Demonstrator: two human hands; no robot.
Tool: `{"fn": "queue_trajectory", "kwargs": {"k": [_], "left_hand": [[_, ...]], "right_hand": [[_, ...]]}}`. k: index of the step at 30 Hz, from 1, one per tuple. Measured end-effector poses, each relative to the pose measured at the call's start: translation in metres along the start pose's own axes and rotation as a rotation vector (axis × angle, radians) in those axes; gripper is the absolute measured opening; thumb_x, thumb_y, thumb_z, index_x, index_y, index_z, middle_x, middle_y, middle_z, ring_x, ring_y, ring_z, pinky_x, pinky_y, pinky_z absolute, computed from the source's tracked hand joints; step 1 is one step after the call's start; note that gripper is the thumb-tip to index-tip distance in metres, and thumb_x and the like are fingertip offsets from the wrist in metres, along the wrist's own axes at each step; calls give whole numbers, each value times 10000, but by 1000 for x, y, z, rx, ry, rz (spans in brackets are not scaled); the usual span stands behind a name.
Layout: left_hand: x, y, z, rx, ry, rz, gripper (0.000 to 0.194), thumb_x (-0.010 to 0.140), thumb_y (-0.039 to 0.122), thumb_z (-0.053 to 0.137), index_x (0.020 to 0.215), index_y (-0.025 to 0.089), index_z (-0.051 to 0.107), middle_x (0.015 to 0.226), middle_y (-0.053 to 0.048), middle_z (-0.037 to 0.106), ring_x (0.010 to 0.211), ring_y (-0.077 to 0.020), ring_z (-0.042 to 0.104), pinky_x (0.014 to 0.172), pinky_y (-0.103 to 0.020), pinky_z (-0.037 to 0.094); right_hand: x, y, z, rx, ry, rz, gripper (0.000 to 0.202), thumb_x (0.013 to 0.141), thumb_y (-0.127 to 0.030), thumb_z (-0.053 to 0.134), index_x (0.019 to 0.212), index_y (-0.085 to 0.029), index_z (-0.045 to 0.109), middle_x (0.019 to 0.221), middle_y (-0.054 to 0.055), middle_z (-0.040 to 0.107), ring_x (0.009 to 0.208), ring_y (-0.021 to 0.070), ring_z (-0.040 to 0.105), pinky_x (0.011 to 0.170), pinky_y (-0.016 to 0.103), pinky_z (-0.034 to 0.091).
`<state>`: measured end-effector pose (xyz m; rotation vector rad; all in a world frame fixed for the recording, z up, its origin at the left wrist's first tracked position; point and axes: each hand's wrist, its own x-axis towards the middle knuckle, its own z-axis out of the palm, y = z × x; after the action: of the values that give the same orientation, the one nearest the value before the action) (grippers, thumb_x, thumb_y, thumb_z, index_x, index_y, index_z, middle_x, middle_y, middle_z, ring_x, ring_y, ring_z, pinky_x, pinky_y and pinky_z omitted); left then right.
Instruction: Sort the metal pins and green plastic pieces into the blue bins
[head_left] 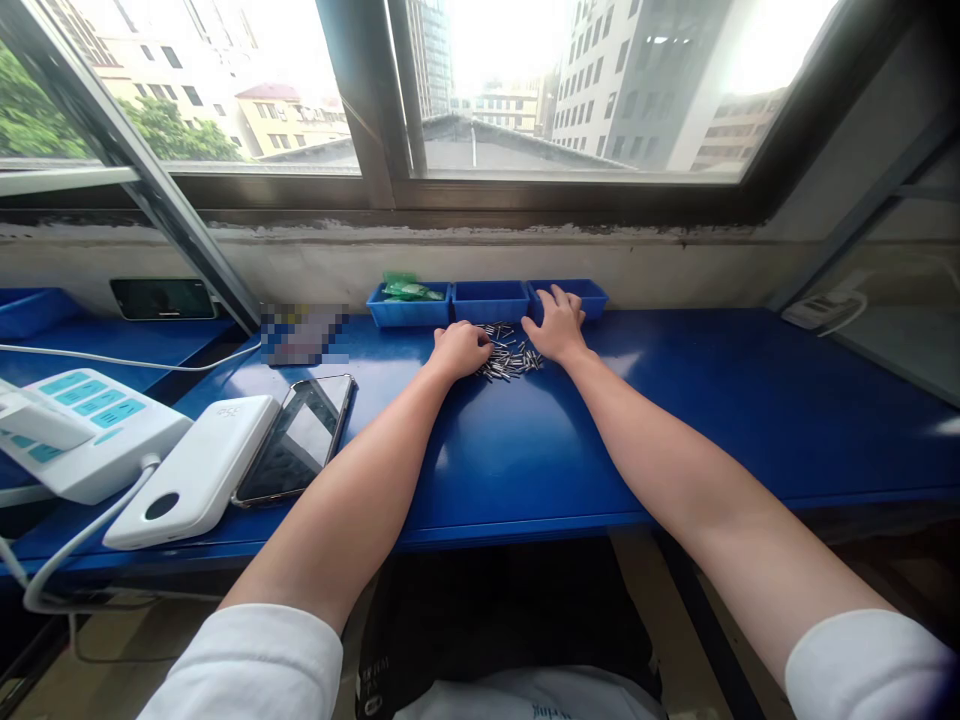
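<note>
A loose pile of small, thin metal pieces (pixel 504 362), silvery and dark like screws or pins, lies on the blue tabletop (pixel 510 450). At the pile's left edge is my left hand (pixel 461 350), its fingers curled together against the pieces; whatever lies between the fingertips is hidden. My right hand (pixel 559 325) is at the pile's right side, fingers apart and reaching over the front of the right blue bin (pixel 592 297); nothing shows in it. Beside that bin stands the middle blue bin (pixel 491 300). The left blue bin (pixel 409 312) holds green plastic packets (pixel 409 289).
To the left lie a phone (pixel 300 440), a white power bank (pixel 195 470) and a white power strip (pixel 94 425) with cables. Another phone (pixel 161 299) leans at the back left. A metal shelf post (pixel 172 200) rises there. The window wall bounds the table's back.
</note>
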<state>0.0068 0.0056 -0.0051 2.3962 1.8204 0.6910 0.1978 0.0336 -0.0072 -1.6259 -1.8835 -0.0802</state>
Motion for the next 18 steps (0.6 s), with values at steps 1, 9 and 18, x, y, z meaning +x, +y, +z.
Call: {"fn": "queue_trajectory", "kwargs": {"k": [1, 9, 18], "left_hand": [[0, 0, 0, -22, -1, -2, 232, 784, 370, 558, 832, 248, 750, 1000, -84, 679, 1022, -303, 582, 954, -471, 375], [1, 2, -1, -86, -49, -64, 147, 763, 320, 602, 753, 236, 722, 1013, -78, 669, 1053, -314, 574, 954, -463, 375], [0, 2, -1, -59, -66, -38, 199, 761, 330, 560, 811, 248, 734, 1029, -87, 665, 1052, -302, 571, 921, -443, 397]], "right_hand": [[-2, -4, 0, 37, -2, -70, 533, 834, -389, 534, 1310, -151, 526, 1429, 165, 436, 1279, 349, 331, 1023, 540, 326], [-14, -23, 6, 76, -337, -329, 282, 835, -295, 527, 1019, -183, 709, 1123, 106, 646, 1104, 302, 466, 941, 461, 386], [-14, -28, 2, 103, -384, -250, 193, 831, -253, 547, 884, -160, 707, 1048, 104, 664, 1055, 268, 516, 934, 386, 421]]}}
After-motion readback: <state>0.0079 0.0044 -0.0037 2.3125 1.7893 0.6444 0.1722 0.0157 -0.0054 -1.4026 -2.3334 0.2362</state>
